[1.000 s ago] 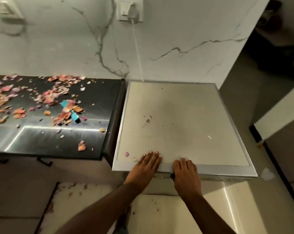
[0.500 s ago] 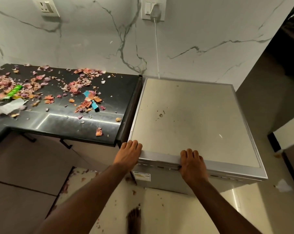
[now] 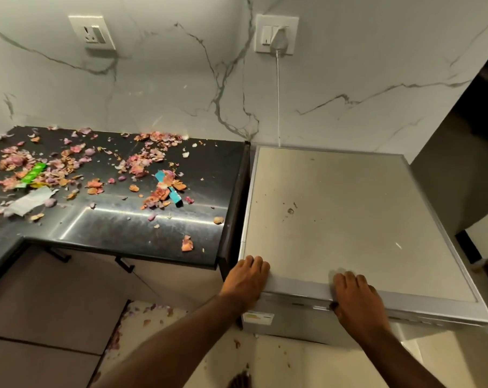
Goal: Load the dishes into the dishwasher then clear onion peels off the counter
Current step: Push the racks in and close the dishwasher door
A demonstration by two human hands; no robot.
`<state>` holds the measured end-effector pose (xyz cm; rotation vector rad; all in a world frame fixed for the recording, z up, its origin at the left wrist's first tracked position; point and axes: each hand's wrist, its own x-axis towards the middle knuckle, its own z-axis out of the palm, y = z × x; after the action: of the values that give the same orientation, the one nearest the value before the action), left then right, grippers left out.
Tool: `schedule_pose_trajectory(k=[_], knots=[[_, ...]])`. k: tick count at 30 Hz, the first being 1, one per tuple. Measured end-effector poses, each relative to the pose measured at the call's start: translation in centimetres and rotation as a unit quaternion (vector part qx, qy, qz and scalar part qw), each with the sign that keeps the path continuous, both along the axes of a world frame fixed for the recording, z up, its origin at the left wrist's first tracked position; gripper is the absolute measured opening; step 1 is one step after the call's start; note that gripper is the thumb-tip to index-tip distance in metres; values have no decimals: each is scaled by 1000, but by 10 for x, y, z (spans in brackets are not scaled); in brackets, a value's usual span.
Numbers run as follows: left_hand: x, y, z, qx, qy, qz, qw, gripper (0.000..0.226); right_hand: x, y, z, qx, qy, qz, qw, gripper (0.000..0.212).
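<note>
Both of your hands sit on the front edge of the dishwasher (image 3: 357,228), and the head view, the only one, suggests why: the left hand (image 3: 247,278) is draped over the front left corner at about 7 o'clock of the lid, fingers curled over the rim, seemingly to steady the machine, while the right hand (image 3: 357,296) hooks its fingers over the front lip near 6 o'clock, thumb tucked below by the door seam, a hold that looks meant for the door. Whether the door is shut or ajar you cannot tell from here. No dishes are in view. Onion peels (image 3: 150,163) lie scattered over the dark counter (image 3: 209,175) from 9 to 11 o'clock of the machine, mixed with a green wrapper (image 3: 32,172) and a blue strip (image 3: 168,189); more lie on the floor (image 3: 142,317) at 7 o'clock. The clearing step looks not yet begun.
</note>
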<state>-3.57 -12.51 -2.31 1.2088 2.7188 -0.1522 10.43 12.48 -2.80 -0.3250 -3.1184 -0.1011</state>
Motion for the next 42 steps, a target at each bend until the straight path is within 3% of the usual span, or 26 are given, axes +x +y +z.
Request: schedule_pose_trajectory(k=[5, 11, 23, 30, 33, 36, 39, 42], knots=[[8, -9, -3, -9, 22, -11, 1000, 43, 6, -12, -4, 11, -16, -21, 1000, 75], [-2, -9, -20, 21, 25, -41, 999, 39, 0, -10, -3, 20, -22, -26, 999, 75], [7, -9, -32, 51, -11, 27, 998, 76, 10, 10, -31, -28, 9, 27, 999, 73], [4, -1, -20, 27, 4, 12, 1000, 75, -13, 25, -9, -77, -34, 52, 995, 76], [-1, 18, 1, -30, -22, 23, 999, 71, -40, 26, 19, -126, -57, 60, 989, 69], [-14, 38, 29, -71, -119, 64, 988, 77, -74, 32, 41, -181, -137, 44, 973, 61], [-30, 55, 49, -29, -171, 121, 977, 61, -110, 38, 49, -172, -145, 48, 973, 61], [-51, 68, 57, 9, -158, 134, 978, 50, -144, 42, 57, -158, -159, 37, 974, 66]])
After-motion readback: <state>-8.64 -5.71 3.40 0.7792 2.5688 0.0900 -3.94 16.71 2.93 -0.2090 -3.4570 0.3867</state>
